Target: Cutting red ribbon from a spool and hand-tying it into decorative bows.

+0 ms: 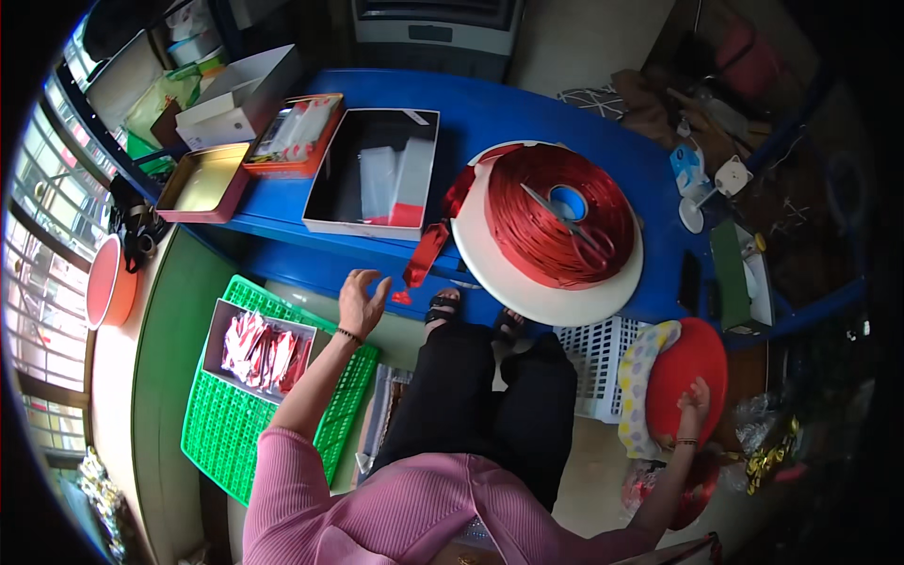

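Note:
A large roll of red ribbon (513,221) lies on a white round disc (485,273) on the blue table, and a pair of scissors (591,245) rests on top of it. The ribbon's loose end (428,256) hangs over the table's front edge. My left hand (361,306) hovers just left of that end, thumb and fingers apart, holding nothing. Far to the right, my right hand (695,405) is over a red round seat (687,363), fingers loosely bent and apart with nothing visible in them. Whether it touches the seat I cannot tell.
Shallow boxes, among them a black-lined one (330,184) with clear packets, stand at the table's left. Below my left arm, a box of red-and-white packets (268,353) sits on a green plastic grate (221,424). A white basket (593,367) stands under the table's right side.

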Action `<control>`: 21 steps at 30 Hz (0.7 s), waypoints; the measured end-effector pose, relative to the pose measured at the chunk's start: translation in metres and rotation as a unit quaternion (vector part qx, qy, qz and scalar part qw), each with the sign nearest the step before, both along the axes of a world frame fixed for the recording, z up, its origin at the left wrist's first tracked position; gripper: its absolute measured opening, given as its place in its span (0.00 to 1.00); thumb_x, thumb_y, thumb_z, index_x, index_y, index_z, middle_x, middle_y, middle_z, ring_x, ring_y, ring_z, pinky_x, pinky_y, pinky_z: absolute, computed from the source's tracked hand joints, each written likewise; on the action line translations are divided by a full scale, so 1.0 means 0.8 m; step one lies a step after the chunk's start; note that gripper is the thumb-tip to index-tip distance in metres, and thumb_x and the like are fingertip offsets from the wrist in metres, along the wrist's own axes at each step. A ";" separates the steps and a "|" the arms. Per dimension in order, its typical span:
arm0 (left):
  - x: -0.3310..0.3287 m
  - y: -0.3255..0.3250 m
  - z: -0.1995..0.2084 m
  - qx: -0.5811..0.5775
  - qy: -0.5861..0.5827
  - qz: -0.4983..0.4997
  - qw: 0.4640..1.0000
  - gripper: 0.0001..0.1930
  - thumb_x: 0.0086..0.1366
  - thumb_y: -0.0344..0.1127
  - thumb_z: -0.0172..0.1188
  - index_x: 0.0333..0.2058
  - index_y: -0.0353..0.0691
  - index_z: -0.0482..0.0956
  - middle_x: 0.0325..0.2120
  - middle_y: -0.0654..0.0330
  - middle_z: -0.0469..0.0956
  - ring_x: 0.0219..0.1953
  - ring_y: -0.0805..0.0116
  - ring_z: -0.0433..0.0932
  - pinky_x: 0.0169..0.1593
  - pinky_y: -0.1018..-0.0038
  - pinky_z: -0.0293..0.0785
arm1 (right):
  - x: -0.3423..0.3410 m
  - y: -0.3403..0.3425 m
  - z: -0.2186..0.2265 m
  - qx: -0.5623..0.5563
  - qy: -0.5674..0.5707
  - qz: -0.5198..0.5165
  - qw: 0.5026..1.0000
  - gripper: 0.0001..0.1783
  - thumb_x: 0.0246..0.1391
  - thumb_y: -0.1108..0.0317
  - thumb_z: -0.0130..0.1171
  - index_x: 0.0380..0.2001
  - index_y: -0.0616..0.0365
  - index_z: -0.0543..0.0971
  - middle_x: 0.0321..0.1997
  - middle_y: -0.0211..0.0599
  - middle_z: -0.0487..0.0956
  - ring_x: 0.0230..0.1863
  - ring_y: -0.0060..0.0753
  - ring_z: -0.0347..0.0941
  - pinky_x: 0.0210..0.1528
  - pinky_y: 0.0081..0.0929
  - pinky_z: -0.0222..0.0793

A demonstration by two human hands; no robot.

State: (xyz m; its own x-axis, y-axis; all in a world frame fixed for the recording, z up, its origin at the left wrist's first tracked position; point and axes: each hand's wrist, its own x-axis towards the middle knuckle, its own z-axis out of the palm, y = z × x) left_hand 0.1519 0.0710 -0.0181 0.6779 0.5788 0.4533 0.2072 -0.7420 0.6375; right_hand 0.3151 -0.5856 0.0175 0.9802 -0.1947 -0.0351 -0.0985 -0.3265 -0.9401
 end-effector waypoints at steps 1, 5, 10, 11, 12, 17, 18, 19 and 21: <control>0.017 -0.002 -0.015 -0.079 0.034 0.026 0.996 0.15 0.54 0.42 0.63 0.30 0.34 0.78 0.29 0.55 0.78 0.31 0.63 0.76 0.33 0.70 0.70 | -0.002 0.017 0.016 0.007 0.057 0.044 0.997 0.26 0.47 0.81 0.53 0.52 0.58 0.66 0.52 0.35 0.69 0.41 0.26 0.71 0.33 0.20 0.71; 0.073 -0.018 -0.020 -0.477 0.077 -0.055 0.874 0.17 0.56 0.43 0.62 0.29 0.30 0.78 0.22 0.62 0.77 0.25 0.77 0.73 0.31 0.79 0.69 | 0.004 0.000 0.026 -0.419 0.013 0.088 0.904 0.26 0.46 0.76 0.55 0.51 0.58 0.67 0.51 0.42 0.70 0.44 0.39 0.72 0.42 0.30 0.70; 0.077 -0.031 -0.016 -0.518 0.047 -0.094 0.849 0.08 0.57 0.35 0.60 0.27 0.34 0.78 0.20 0.61 0.77 0.21 0.76 0.75 0.19 0.79 0.68 | 0.051 0.191 0.124 -0.364 -0.276 0.145 0.877 0.09 0.48 0.75 0.54 0.34 0.62 0.76 0.38 0.45 0.76 0.42 0.46 0.72 0.46 0.34 0.67; 0.075 -0.033 -0.016 -0.518 0.053 -0.089 0.849 0.09 0.57 0.35 0.60 0.26 0.35 0.77 0.20 0.61 0.77 0.20 0.75 0.75 0.16 0.79 0.67 | 0.057 0.239 0.130 -0.343 -0.323 0.195 0.860 0.08 0.47 0.75 0.54 0.33 0.62 0.76 0.36 0.44 0.76 0.41 0.45 0.72 0.44 0.35 0.67; 0.072 -0.034 -0.015 -0.518 0.057 -0.082 0.850 0.09 0.57 0.36 0.60 0.25 0.36 0.77 0.19 0.61 0.77 0.18 0.75 0.75 0.14 0.79 0.67 | 0.064 0.281 0.129 -0.343 -0.313 0.232 0.855 0.08 0.46 0.75 0.55 0.33 0.60 0.76 0.37 0.43 0.76 0.40 0.45 0.72 0.43 0.35 0.67; 0.047 -0.053 0.028 -0.417 0.145 -0.118 0.889 0.09 0.57 0.35 0.57 0.23 0.35 0.76 0.16 0.62 0.76 0.14 0.77 0.71 0.12 0.79 0.64 | 0.131 0.394 0.087 -0.366 -0.358 0.307 0.802 0.13 0.44 0.76 0.56 0.37 0.62 0.76 0.39 0.44 0.76 0.41 0.47 0.72 0.44 0.34 0.68; 0.036 -0.057 0.032 -0.389 0.156 -0.132 0.898 0.09 0.57 0.35 0.58 0.23 0.35 0.76 0.16 0.62 0.75 0.13 0.77 0.70 0.12 0.80 0.64 | 0.137 0.404 0.087 -0.366 -0.356 0.301 0.805 0.13 0.44 0.76 0.56 0.37 0.62 0.76 0.39 0.44 0.76 0.41 0.47 0.72 0.44 0.34 0.68; 0.025 -0.057 0.025 -0.381 0.125 -0.126 0.907 0.11 0.56 0.36 0.58 0.21 0.33 0.75 0.16 0.59 0.76 0.14 0.77 0.70 0.15 0.77 0.64 | 0.142 0.409 0.089 -0.345 -0.358 0.312 0.810 0.13 0.44 0.76 0.56 0.37 0.63 0.76 0.39 0.44 0.76 0.40 0.45 0.73 0.43 0.32 0.69; -0.007 -0.046 0.014 -0.206 0.122 -0.133 0.962 0.11 0.55 0.35 0.59 0.20 0.33 0.73 0.15 0.53 0.74 0.14 0.67 0.71 0.19 0.70 0.64 | 0.138 0.417 0.097 -0.234 -0.316 0.324 0.860 0.12 0.46 0.76 0.57 0.37 0.63 0.76 0.37 0.43 0.77 0.37 0.38 0.75 0.41 0.26 0.71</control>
State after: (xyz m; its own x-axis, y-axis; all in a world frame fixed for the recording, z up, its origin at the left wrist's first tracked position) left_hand 0.1462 0.0343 -0.0065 0.8841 0.4664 0.0302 0.2262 -0.4835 0.8456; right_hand 0.4256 -0.2521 0.0953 0.6825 0.5527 0.4782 0.7296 -0.4769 -0.4901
